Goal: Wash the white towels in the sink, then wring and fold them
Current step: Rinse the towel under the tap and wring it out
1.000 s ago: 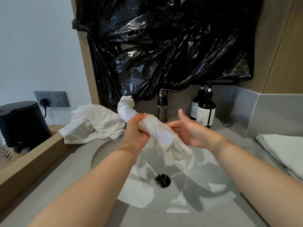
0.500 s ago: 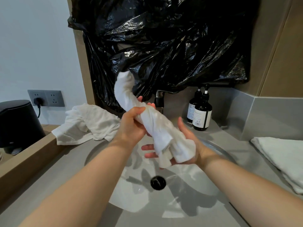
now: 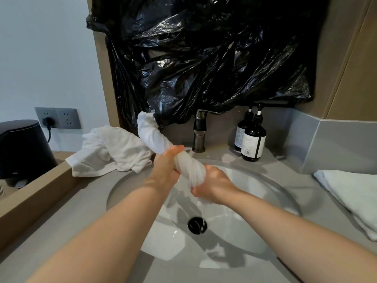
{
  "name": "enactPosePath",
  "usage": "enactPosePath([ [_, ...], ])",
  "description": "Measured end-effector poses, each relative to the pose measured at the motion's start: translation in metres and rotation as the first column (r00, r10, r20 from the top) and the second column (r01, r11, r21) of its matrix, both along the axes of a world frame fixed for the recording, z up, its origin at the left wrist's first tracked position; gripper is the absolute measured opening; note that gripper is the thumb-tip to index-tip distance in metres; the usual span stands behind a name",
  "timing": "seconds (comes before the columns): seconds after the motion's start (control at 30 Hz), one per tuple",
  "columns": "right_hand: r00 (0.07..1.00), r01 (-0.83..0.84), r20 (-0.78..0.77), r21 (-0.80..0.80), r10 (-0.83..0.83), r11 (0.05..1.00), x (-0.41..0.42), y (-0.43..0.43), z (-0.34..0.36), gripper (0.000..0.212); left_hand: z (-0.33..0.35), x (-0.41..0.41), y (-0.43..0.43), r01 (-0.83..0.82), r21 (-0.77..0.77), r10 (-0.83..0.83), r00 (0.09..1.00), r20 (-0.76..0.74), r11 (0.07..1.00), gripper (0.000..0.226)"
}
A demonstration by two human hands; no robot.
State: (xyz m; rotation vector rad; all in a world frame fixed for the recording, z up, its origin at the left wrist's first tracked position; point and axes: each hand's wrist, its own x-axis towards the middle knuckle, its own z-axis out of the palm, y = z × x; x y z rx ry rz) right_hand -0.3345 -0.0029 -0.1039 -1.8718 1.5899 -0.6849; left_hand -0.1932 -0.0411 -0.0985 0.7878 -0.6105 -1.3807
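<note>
Both hands are clenched round one twisted towel (image 3: 150,132) held above the sink (image 3: 240,227): the left hand (image 3: 166,167) grips its middle, the right hand (image 3: 214,185) wraps the lower end, and the two hands sit just beside each other. The towel's free upper end sticks up and to the left, in front of the black plastic sheet (image 3: 214,58) that covers the wall. Below the hands lies the dark drain (image 3: 197,225). A crumpled towel (image 3: 114,150) lies on the grey desk (image 3: 61,231) left of the basin (one edge hangs close to the rim), and a folded towel (image 3: 350,193) rests on the desk at the right. Behind the sink stand the tap (image 3: 199,133) and two dark pump bottles (image 3: 253,141).
</note>
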Motion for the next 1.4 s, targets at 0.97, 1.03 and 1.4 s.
enactPosePath([
  [0.97, 0.65, -0.2, -0.754, -0.286, -0.092, 0.937, -0.005, -0.021, -0.024, 0.038, -0.011, -0.026, 0.009, -0.26, 0.272, 0.174, 0.937, 0.304, 0.927, 0.061],
  [1.03, 0.64, -0.189, -0.758, -0.308, -0.121, 0.932, -0.008, -0.021, -0.017, 0.034, -0.011, -0.03, 0.009, -0.236, 0.316, 0.161, 0.956, 0.247, 0.919, 0.076],
  [1.4, 0.978, -0.182, -0.085, 0.094, 0.191, 0.979, -0.03, -0.016, 0.008, 0.067, -0.004, -0.003, 0.014, 0.034, 0.182, -0.046, 0.997, 0.064, 0.983, 0.016],
])
